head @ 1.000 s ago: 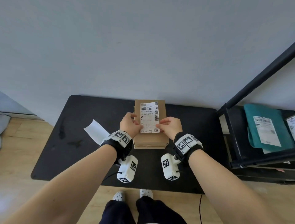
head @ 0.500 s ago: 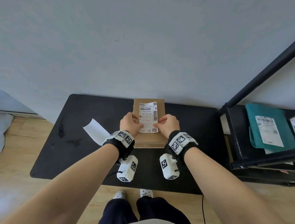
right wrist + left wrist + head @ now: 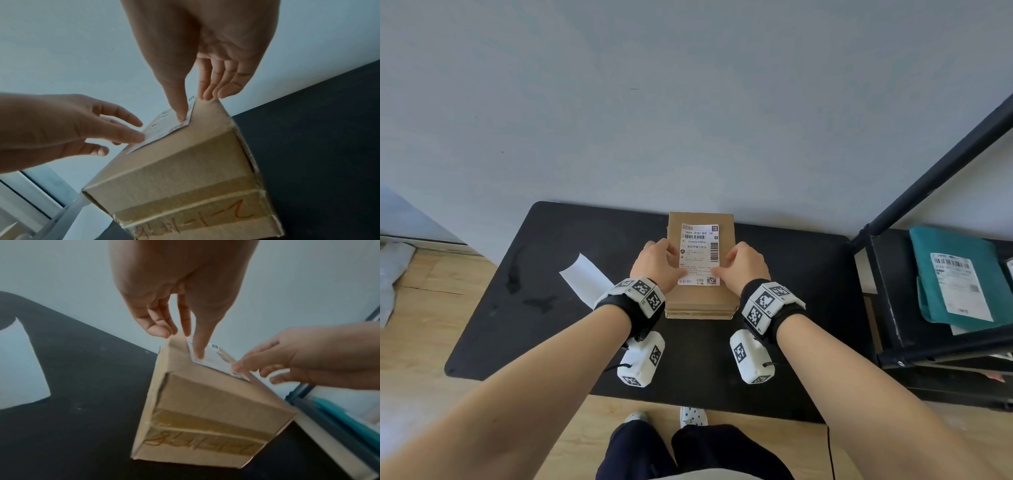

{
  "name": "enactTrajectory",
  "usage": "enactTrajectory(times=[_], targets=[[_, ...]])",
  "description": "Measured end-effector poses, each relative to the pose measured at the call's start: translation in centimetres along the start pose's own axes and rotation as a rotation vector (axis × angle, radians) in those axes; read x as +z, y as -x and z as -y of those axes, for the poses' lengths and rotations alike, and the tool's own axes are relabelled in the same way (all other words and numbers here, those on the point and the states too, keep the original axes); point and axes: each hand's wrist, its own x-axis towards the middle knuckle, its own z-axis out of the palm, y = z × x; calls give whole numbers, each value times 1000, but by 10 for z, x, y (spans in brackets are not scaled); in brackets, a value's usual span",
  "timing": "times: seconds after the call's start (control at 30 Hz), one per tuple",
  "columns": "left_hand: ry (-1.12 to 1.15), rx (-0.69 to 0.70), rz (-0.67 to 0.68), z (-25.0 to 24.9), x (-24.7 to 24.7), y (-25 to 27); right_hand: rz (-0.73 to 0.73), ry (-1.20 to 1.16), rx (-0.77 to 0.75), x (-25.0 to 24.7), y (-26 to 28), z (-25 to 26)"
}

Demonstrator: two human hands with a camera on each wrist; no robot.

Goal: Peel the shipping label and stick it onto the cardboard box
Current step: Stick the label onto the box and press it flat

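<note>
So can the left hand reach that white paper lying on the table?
Probably yes. The white paper lies flat on the table just left of the left hand, with nothing between them. The hand would first have to lift off the label it is pressing onto the box.

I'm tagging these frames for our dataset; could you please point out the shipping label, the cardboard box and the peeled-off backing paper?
shipping label (image 3: pixel 699 251): head view, middle of its printed face.
cardboard box (image 3: pixel 207 404): left wrist view, its near end face.
backing paper (image 3: pixel 585 281): head view, middle of the white sheet.
</note>
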Motion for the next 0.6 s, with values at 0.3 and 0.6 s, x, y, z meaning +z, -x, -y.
enactTrajectory(times=[0.3,0.6], targets=[[-63,124,170,31,-2,6,310,520,-520,1,15,-28],[-6,116,261,35,-5,-1,288,649,-727,-1,29,-51]])
